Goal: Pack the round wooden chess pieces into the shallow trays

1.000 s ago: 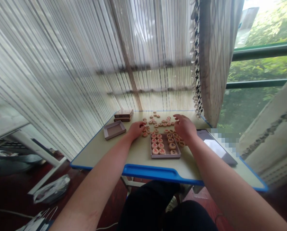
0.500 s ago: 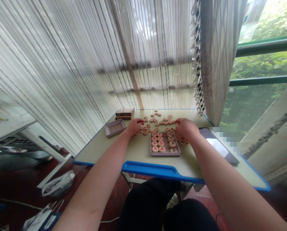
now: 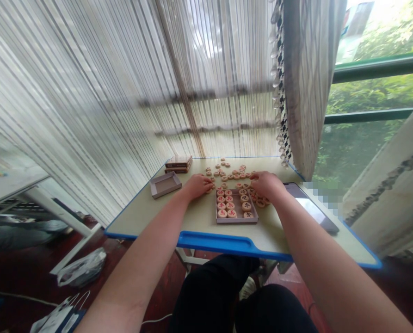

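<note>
Wooden Chinese chess pieces (image 3: 235, 176) lie scattered across the far middle of the table. In front of them, a shallow open box (image 3: 239, 221) holds rows of pieces, red-marked ones (image 3: 230, 206) on the left and dark-marked ones (image 3: 247, 206) on the right, with a gap between. My left hand (image 3: 197, 185) lies over loose pieces beyond the box's left corner, fingers stretched out and palm down. To the right of the box, my right hand (image 3: 268, 184) is among other pieces (image 3: 260, 202), its fingers bent together; whatever they hold is hidden.
An empty box lid (image 3: 165, 185) rests at the left, with stacked brown boxes (image 3: 178, 164) behind it. A dark tablet-like device (image 3: 312, 210) lies at the right. The table (image 3: 133, 217) has a raised blue front edge (image 3: 216, 241). String curtains (image 3: 123, 83) hang behind.
My left hand has slid right and slightly nearer, over the loose pieces, covering some of them. My right hand has hardly moved. The view has shifted slightly.
</note>
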Demonstrator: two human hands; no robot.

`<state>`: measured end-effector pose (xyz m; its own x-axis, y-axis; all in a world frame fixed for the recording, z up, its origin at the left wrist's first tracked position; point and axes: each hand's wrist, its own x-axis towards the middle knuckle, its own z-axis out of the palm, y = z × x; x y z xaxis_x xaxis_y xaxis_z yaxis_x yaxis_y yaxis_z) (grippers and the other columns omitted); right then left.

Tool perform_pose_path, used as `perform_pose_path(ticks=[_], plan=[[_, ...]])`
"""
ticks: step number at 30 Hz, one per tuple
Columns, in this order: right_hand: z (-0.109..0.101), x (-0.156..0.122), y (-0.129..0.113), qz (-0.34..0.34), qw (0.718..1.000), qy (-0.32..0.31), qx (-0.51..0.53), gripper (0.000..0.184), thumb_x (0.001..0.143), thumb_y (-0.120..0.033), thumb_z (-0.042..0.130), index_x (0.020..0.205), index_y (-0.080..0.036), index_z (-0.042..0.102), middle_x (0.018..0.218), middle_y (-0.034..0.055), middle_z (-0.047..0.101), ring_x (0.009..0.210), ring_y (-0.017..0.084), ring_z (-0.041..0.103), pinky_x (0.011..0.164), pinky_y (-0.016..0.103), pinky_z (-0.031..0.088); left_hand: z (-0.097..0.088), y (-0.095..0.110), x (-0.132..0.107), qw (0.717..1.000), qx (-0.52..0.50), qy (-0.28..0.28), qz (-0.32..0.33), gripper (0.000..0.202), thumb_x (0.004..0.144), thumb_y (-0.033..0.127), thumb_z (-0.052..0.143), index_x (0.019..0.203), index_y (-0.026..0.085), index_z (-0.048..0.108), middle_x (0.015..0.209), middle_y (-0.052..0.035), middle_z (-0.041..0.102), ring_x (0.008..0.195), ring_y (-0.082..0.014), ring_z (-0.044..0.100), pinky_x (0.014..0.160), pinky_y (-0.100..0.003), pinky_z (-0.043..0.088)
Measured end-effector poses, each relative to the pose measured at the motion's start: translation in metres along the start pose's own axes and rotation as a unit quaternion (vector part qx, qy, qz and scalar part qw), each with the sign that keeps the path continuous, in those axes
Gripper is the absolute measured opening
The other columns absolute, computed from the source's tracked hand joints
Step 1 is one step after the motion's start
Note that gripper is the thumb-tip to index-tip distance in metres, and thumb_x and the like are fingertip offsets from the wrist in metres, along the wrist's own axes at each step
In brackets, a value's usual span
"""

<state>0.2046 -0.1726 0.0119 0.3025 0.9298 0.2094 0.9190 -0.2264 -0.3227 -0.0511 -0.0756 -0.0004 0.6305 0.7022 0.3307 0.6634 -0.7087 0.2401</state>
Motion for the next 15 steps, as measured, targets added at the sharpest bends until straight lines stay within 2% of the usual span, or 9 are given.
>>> perform_pose_path(ticks=[4, 10, 13, 15], plan=[[-0.002, 0.000, 0.002, -0.006, 0.999, 0.018, 0.028, 0.034, 0.071, -0.028, 0.049, 0.097, -0.024, 0.070, 0.095, 0.0076, 0.068, 0.083, 0.022, 0.060, 0.071, 0.029, 0.044, 0.003, -0.001, 0.001, 1.000, -0.018, 0.015, -0.002, 0.023, 0.072, 0.035, 0.059, 0.083, 0.021, 0.072, 0.088, -0.0058, 0.066, 0.085, -0.0190, 0.060, 0.082, -0.031, 0.045], [-0.003, -0.002, 0.002, -0.031, 0.996, 0.048, 0.063, 0.032, 0.071, -0.026, 0.049, 0.094, -0.023, 0.070, 0.090, 0.0068, 0.069, 0.080, 0.021, 0.061, 0.071, 0.029, 0.044, 0.008, 0.004, 0.000, 0.985, -0.164, -0.011, -0.057, 0.023, 0.065, 0.032, 0.065, 0.081, 0.016, 0.065, 0.078, -0.0026, 0.066, 0.073, -0.0163, 0.060, 0.067, -0.028, 0.048], [-0.002, -0.004, -0.003, -0.086, 0.990, 0.078, 0.083, 0.028, 0.073, -0.023, 0.050, 0.091, -0.021, 0.070, 0.094, 0.0076, 0.067, 0.088, 0.022, 0.059, 0.079, 0.030, 0.044, 0.009, 0.008, 0.002, 0.979, -0.195, 0.022, -0.045, 0.021, 0.066, 0.034, 0.065, 0.078, 0.016, 0.063, 0.078, -0.0026, 0.065, 0.075, -0.0166, 0.060, 0.069, -0.029, 0.047], [0.000, -0.007, -0.009, -0.149, 0.980, 0.090, 0.099, 0.025, 0.074, -0.024, 0.052, 0.092, -0.021, 0.070, 0.098, 0.0076, 0.066, 0.093, 0.022, 0.058, 0.084, 0.032, 0.043, 0.010, 0.013, 0.004, 0.965, -0.252, 0.055, -0.042, 0.023, 0.066, 0.035, 0.065, 0.078, 0.016, 0.062, 0.078, -0.0035, 0.065, 0.075, -0.0163, 0.060, 0.070, -0.030, 0.047]])
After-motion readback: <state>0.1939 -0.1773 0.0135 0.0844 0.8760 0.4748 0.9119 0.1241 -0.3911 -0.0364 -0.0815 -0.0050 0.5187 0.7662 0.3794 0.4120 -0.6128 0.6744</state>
